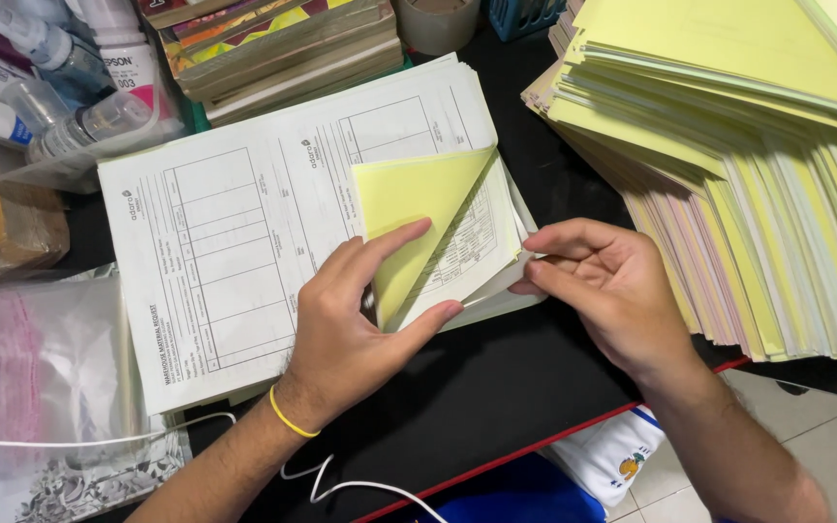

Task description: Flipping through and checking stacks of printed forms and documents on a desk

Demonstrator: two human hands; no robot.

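A stack of printed white forms (pixel 234 242) is lying on the black tabletop (pixel 457 387), slightly rotated, with its lower right corner being worked. A yellow sheet (pixel 418 208) near the top of that stack is folding back over the forms, its underside facing up. The left hand (pixel 356 324) is resting on the stack, its index finger pressing on the folded yellow sheet and its thumb extending under the lifted corner, the remaining fingers lying partly spread on the paper. The right hand (pixel 598 281) is pinching the edges of the lower sheets at the corner between thumb and fingertips. A yellow band (pixel 293 421) is circling the left wrist. Well to the right, a tall fanned pile of yellow, pink and white sheets (pixel 738 165) is occupying the tabletop. Behind the forms, a stack of books (pixel 283 44) is lying beside several ink bottles (pixel 60 87). A clear plastic bag (pixel 41 378) is lying at the left, with a white cable (pixel 360 484) running across the near edge.
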